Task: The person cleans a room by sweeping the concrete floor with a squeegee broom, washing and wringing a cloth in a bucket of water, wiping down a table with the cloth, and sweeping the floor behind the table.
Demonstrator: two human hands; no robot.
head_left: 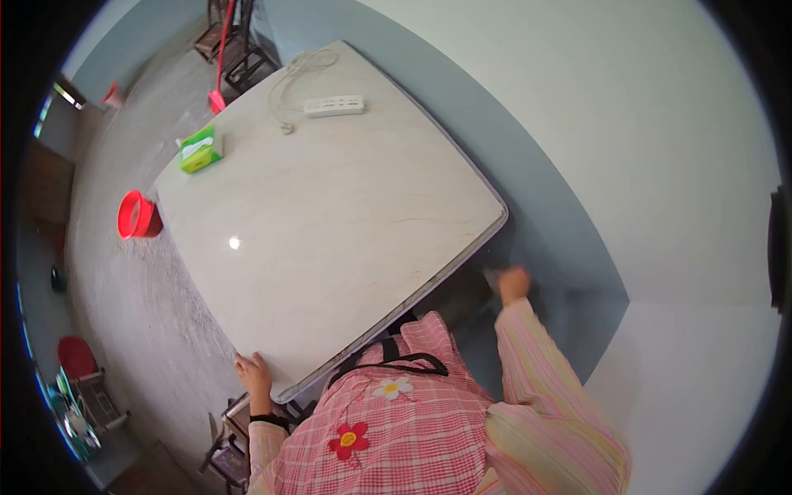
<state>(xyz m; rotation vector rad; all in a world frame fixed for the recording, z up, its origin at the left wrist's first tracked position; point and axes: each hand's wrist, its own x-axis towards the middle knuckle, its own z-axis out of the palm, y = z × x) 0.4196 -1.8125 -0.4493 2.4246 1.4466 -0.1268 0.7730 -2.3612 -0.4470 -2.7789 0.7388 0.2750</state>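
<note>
A pale, marble-like table (pixel 330 214) fills the middle of the view. My left hand (pixel 255 374) rests at its near left corner, fingers apart, with nothing seen in it. Beyond the table's right edge, near the wall, my right hand (pixel 513 285) is closed and blurred; something greyish shows beside its fingers, too smeared to make out. On the table lie a white power strip (pixel 334 106) with its coiled cable (pixel 285 87) and a green tissue pack (pixel 200 149) at the far left edge.
A red bucket (pixel 139 216) stands on the floor left of the table. Dark wooden chairs (pixel 239 58) and a red-handled tool (pixel 221 62) are behind the far left edge. The wall (pixel 569 223) runs along the right side. Another chair (pixel 227 458) is at the lower left.
</note>
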